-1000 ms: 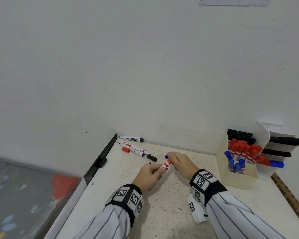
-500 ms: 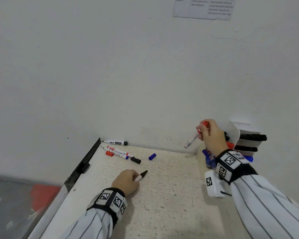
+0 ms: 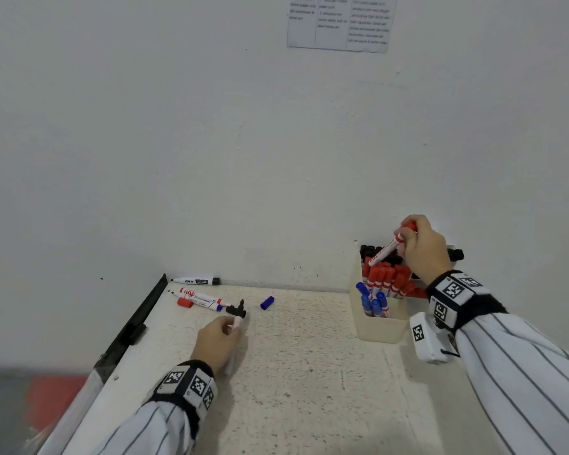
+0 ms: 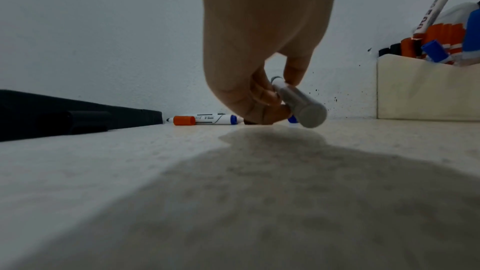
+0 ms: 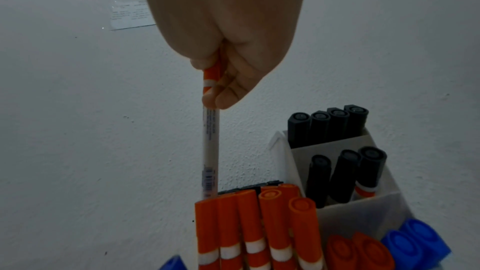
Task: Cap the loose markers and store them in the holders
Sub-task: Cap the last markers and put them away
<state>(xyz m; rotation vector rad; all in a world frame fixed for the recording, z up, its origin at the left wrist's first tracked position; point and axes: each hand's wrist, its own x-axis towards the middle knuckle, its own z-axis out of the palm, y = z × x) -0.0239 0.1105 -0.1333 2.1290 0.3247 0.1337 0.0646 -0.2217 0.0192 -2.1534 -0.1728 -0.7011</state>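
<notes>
My right hand [image 3: 404, 238] [image 5: 215, 89] grips a capped red marker [image 3: 386, 249] [image 5: 210, 141] by its cap end. The marker's lower end sits among the red markers [image 5: 254, 229] in the beige holder [image 3: 378, 326]. My left hand [image 3: 234, 326] [image 4: 275, 93] holds an uncapped black marker [image 3: 236, 321] [image 4: 298, 102] low over the table, its tip right at a loose black cap [image 3: 234, 311]. A loose blue cap [image 3: 267, 302] lies to the right. Three more markers [image 3: 201, 295] and a red cap [image 3: 185, 302] lie at the back left.
A white holder [image 5: 363, 213] with black markers [image 5: 335, 126] stands behind the beige one. Blue markers [image 3: 373, 303] fill the beige holder's front. A black-framed board [image 3: 135, 326] borders the table's left edge. The wall rises just behind the table.
The hands parted after holding the red marker together. My right hand carried it to the holder and lowered its end in. My left hand picked up a black marker and moved toward the black cap.
</notes>
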